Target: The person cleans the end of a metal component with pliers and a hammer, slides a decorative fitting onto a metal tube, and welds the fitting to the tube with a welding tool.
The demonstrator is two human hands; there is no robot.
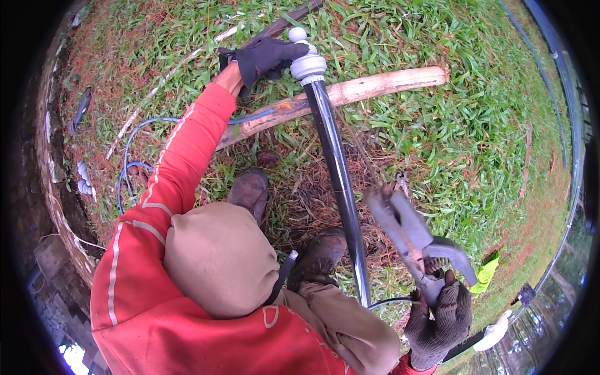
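A glossy black metal pole (334, 156) with a grey ball-shaped finial (309, 67) lies slantwise ahead of me, its finial end resting across a pale wooden log (387, 84). My left hand (269, 59), in a dark glove, is closed around the neck of the finial. At the lower right my right hand (440, 322), in a dark knitted glove, grips a grey welding electrode holder (406, 234). A thin rod (359, 147) runs from the holder's jaws up toward the finial end of the pole. The right fingers are partly hidden by the holder.
Grass with brown needles surrounds my two boots (250, 190). Blue cable (128, 150) loops on the left beside the log. A dark wooden bar (290, 19) lies beyond my left hand. A yellow-green piece (485, 273) lies right of the holder. A blue rail (565, 94) curves along the right.
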